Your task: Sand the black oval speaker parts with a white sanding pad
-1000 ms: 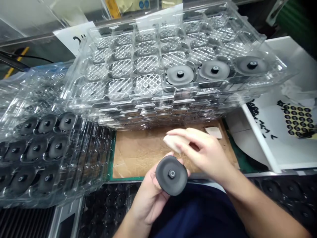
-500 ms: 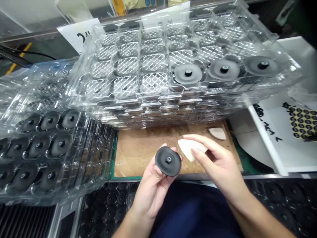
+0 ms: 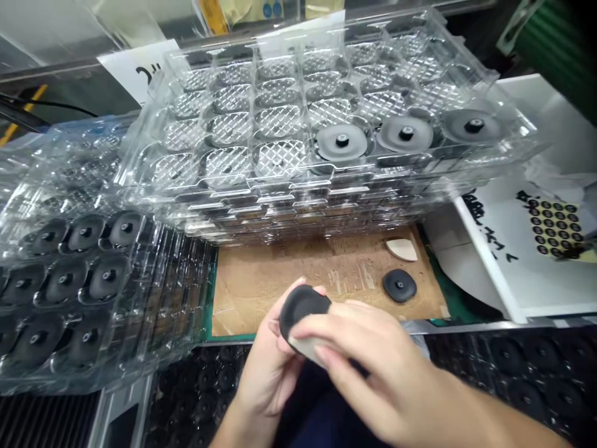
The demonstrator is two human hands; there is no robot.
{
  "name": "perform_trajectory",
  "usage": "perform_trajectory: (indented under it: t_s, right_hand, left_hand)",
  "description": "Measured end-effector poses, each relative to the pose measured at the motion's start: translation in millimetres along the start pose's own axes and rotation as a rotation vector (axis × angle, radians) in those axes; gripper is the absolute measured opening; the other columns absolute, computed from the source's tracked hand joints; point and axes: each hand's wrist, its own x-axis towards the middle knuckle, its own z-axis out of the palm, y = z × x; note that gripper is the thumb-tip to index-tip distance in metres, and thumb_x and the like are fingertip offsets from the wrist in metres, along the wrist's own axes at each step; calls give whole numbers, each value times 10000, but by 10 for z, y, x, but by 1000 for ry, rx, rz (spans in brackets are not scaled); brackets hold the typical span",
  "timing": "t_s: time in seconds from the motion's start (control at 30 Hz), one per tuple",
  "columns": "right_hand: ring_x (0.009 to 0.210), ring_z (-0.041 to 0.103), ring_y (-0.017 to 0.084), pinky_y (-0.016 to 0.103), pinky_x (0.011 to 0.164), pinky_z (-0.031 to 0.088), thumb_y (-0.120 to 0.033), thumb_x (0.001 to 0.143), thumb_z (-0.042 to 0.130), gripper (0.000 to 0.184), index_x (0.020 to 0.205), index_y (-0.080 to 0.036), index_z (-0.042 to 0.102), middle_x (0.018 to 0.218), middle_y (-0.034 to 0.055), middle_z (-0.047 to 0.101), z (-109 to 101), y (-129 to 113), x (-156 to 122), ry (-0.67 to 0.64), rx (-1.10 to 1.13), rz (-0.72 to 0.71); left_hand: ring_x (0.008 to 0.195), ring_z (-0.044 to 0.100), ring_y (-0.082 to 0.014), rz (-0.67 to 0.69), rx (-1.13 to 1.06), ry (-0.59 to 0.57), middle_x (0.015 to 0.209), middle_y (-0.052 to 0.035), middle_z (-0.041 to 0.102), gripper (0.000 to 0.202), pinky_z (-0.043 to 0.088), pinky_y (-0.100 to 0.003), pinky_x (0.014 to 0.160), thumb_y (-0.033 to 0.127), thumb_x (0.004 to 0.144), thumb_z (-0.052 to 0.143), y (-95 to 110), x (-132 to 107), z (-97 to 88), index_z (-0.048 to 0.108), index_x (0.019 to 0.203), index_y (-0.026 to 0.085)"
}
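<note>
In my left hand (image 3: 263, 367) is a black rounded disc (image 3: 298, 305), tilted, its near side covered by my other hand. My right hand (image 3: 373, 367) pinches a white wedge-shaped pad (image 3: 308, 350) and presses it against the disc's face and edge. Fingers hide most of the pad and the disc's centre stub. On the cardboard sheet (image 3: 252, 280) to the right lies a second black disc (image 3: 400, 285) with a small raised stub. Just behind it rests another off-white pad (image 3: 402, 249).
A stack of clear plastic trays (image 3: 280, 186) stands behind the cardboard, with three black discs in the top tray's front row. More trays with discs (image 3: 107, 277) lean at the left. A white box (image 3: 527, 286) with a sheet of round stickers (image 3: 555, 227) sits at the right.
My right hand has brought the white pad left and down onto the disc in my left hand. The second disc on the cardboard now shows where my right hand was.
</note>
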Motion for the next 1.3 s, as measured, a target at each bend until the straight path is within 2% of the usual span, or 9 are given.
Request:
perform_trajectory:
  t_s: [0.13,0.47,0.53,0.7,0.9,1.03,1.13,1.23,1.3]
  right_hand:
    - [762,609,130,252,700,447,-90,866,476,208,999,-176,610,900,-6,696,-193,-14,-174,-26,-103,149]
    - [629,460,183,317,578,314,-84,878,414,291,1047,-91,651,697,53,587,-194,-125,-51,121,-456,15]
    - [615,420,174,318,572,288,-117,922,388,298,1014,-102,671,684,48,581,-174,-90,12,148,-482,-52]
    - [610,389,159,310,598,281,-203,971,352,354,933,-234,702,632,8,541,-264,160,211,-35,-355,-359]
    - [734,576,151,277,656,425,-200,919,486,230,1084,-210,646,845,29,661,-230,495,-65,223,-135,116]
    - [831,644,174,270,684,501,-307,924,478,248,1077,-240,661,959,32,702,17,790,-409,63,8,415]
    - [860,658,192,306,745,514,-321,925,459,268,1046,-222,677,955,44,714,37,879,-505,-53,22,461]
    - [964,635,196,292,793,495,-307,922,474,244,1082,-233,643,1057,40,690,-133,652,-415,161,-27,452]
    - [951,627,168,259,778,478,-265,914,510,223,1112,-276,611,1069,6,681,-237,379,-284,305,-72,317]
  left_hand:
    - [958,671,-144,-43,-54,-111,1076,-27,731,446,518,-170,808,153,639,790,-29,11,-38,693,1060,267]
    - [971,667,-134,48,-36,-93,1071,21,733,459,506,-163,822,130,657,770,76,-66,85,685,1066,320]
    - [977,662,-146,33,-38,-100,1058,29,733,459,500,-188,850,149,657,774,64,-63,76,681,1074,319]
    - [839,683,-155,-75,-18,-176,930,-11,740,227,543,-214,756,196,691,756,-3,-4,86,724,916,201]
    - [893,697,-210,-147,-156,-226,1093,-10,718,430,581,-267,740,308,662,776,40,-42,-35,674,1079,272]
    - [971,680,-250,-153,-191,-318,1134,-45,703,457,581,-278,748,366,668,759,57,-37,-114,666,1101,250]
    - [985,674,-259,-169,-202,-374,1138,-47,698,532,582,-268,730,391,622,787,50,4,-116,656,1116,243]
    - [961,680,-244,-167,-187,-400,1104,-34,707,575,576,-250,718,394,583,811,29,29,-85,655,1114,238]
    - [919,688,-230,-158,-145,-364,1054,-36,719,591,560,-261,755,416,556,821,12,21,-62,666,1095,230]
